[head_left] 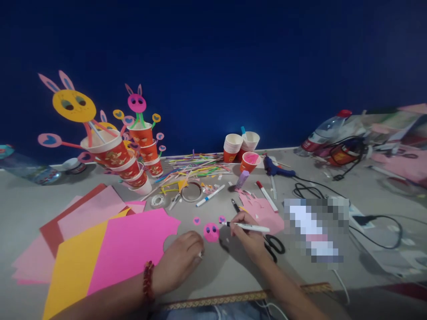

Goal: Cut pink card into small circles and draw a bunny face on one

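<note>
My right hand [245, 231] holds a white marker [251, 227] with its dark tip pointing left, beside a small pink disc with a blue heart [222, 219]. My left hand [182, 258] rests curled on the table, with a small whitish object [200, 254] showing at its fingers; I cannot make out what it is. Between the hands lies a pink round face with two dark eyes [211, 232]. A second small heart disc [196, 221] lies to its upper left.
Paper sheets [133, 244] spread at the left, with decorated cup stacks [116, 155] behind. Straws [196, 169], cups [232, 146] and a blue glue gun [276, 169] stand or lie farther back. Black scissors [275, 244] and pink scraps [263, 213] are by my right hand.
</note>
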A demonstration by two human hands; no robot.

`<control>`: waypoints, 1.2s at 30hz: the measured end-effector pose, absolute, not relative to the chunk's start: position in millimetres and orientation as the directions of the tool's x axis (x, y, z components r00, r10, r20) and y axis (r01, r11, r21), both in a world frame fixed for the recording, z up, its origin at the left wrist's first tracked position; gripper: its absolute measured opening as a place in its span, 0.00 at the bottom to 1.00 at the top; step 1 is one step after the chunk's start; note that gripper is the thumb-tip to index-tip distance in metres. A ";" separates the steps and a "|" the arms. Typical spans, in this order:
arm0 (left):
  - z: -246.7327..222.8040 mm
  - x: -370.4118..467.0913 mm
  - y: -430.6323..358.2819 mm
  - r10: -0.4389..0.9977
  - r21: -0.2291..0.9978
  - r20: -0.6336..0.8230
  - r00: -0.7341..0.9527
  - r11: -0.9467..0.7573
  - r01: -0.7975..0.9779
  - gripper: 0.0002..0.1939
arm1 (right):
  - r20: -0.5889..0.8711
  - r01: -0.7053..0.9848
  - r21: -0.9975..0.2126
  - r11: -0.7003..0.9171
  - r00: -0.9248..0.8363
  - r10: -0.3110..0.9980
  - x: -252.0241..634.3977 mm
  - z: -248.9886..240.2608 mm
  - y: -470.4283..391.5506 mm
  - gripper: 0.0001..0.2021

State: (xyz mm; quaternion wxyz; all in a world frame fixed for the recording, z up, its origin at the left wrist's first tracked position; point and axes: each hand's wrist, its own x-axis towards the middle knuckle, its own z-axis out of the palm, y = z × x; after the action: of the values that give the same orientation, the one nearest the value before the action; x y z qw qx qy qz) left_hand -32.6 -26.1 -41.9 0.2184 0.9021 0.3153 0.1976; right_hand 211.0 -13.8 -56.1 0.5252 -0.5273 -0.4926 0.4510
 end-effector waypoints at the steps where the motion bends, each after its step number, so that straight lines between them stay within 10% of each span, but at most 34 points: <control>1: -37.1 -32.2 -24.6 0.684 0.566 0.185 0.706 -0.661 0.493 0.12 | 0.038 0.028 -0.999 0.036 0.074 0.997 211.6 -53.3 -17.0 0.11; 11: -16.9 -21.2 -14.6 0.706 0.674 0.030 0.708 -0.538 0.507 0.16 | 0.000 -0.061 -0.998 -0.012 -0.192 0.981 192.7 -20.6 -39.4 0.12; 27: -13.2 -15.9 -27.4 0.567 0.522 -0.083 0.819 -0.676 0.520 0.22 | -0.100 -0.074 -0.986 -0.152 -0.473 0.876 194.1 -28.4 -52.7 0.18; 36: 6.5 -16.0 -17.2 0.624 0.344 -0.171 0.762 -0.687 0.640 0.25 | 0.118 0.160 -0.972 0.174 -0.309 0.944 188.2 -24.7 -51.8 0.29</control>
State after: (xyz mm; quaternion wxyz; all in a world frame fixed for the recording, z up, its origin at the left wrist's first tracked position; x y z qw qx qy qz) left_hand -16.0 -17.2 6.5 0.1947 0.9182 0.3443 -0.0201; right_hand 188.2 -51.8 -24.7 0.4062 -0.4246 -0.6497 0.4823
